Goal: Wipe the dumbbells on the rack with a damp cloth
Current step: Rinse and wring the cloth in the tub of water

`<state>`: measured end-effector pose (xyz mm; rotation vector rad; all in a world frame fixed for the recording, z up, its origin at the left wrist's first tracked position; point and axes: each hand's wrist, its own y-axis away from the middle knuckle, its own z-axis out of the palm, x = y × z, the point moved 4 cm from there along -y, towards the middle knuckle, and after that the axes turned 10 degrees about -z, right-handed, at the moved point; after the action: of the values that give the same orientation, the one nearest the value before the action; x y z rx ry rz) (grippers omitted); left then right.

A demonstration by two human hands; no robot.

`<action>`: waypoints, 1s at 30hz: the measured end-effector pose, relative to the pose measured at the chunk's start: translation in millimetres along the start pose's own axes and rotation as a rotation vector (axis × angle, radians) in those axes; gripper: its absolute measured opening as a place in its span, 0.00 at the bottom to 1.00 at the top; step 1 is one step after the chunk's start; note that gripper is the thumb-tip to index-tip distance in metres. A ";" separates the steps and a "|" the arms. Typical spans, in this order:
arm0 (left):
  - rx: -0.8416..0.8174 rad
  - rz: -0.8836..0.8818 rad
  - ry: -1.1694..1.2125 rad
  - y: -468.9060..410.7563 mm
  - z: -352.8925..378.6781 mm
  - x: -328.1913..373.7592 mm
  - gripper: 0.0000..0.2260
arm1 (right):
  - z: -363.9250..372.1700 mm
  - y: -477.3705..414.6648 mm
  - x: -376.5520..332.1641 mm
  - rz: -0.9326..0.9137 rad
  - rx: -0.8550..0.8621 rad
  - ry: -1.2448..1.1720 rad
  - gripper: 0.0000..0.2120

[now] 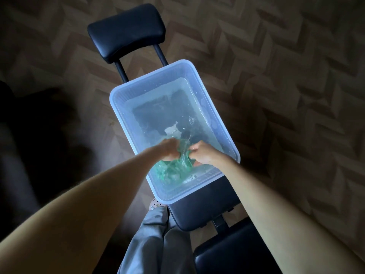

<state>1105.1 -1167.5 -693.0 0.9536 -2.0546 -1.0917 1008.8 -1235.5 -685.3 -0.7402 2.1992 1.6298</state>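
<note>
Both hands — left hand [170, 149], right hand [203, 153] — grip green cloth [173, 169] in tub [122, 89].

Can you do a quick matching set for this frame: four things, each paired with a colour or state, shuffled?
Things:
1. cloth
2. tub
3. bench pad
4. trousers

Descriptions:
A. black, padded
B. grey
C. green, wet, gripped by left hand and right hand
D. translucent, holds water

Pairs: 1-C, 2-D, 3-A, 4-B
</note>
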 end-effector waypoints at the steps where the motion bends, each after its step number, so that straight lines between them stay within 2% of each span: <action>1: -0.036 -0.026 -0.022 0.7 5.6 0.8 0.15 | 0.2 -0.6 1.8 0.006 -0.016 0.101 0.19; 3: -0.021 -0.079 0.008 2.8 5.9 0.3 0.15 | -5.3 1.3 3.9 0.007 0.097 0.239 0.17; 6: 0.112 -0.141 0.228 9.7 -15.2 -0.3 0.14 | -19.5 10.4 0.0 -0.027 0.332 0.144 0.17; 9: 0.186 -0.087 0.566 23.6 -41.8 3.3 0.06 | -33.4 23.8 -14.3 -0.131 0.526 0.097 0.11; 12: 0.247 -0.010 0.777 51.6 -68.2 10.5 0.11 | -41.9 41.5 -29.4 -0.208 0.644 -0.004 0.09; 15: 0.324 0.084 0.817 88.4 -94.8 20.9 0.15 | -48.4 64.6 -50.0 -0.281 0.681 -0.245 0.06; 18: 0.341 0.178 0.881 125.2 -117.0 27.9 0.21 | -61.1 95.2 -78.3 -0.350 0.675 -0.438 0.08; 21: 0.328 0.315 0.951 156.0 -139.9 33.4 0.25 | -79.5 131.0 -109.6 -0.455 0.690 -0.491 0.07; 24: 0.303 0.406 0.942 173.8 -158.1 36.4 0.24 | -94.9 149.2 -127.4 -0.552 0.750 -0.525 0.14; 28: 0.324 0.317 0.852 153.0 -157.7 25.6 0.18 | -94.1 133.1 -118.9 -0.489 0.707 -0.530 0.05; 30: 0.355 0.227 0.705 129.1 -146.1 15.3 0.18 | -84.2 107.5 -98.3 -0.405 0.672 -0.481 0.06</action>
<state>1170.8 -1189.8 -510.1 1.0488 -1.7123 -0.2070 1033.2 -1269.8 -522.3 -0.4817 1.8914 0.6996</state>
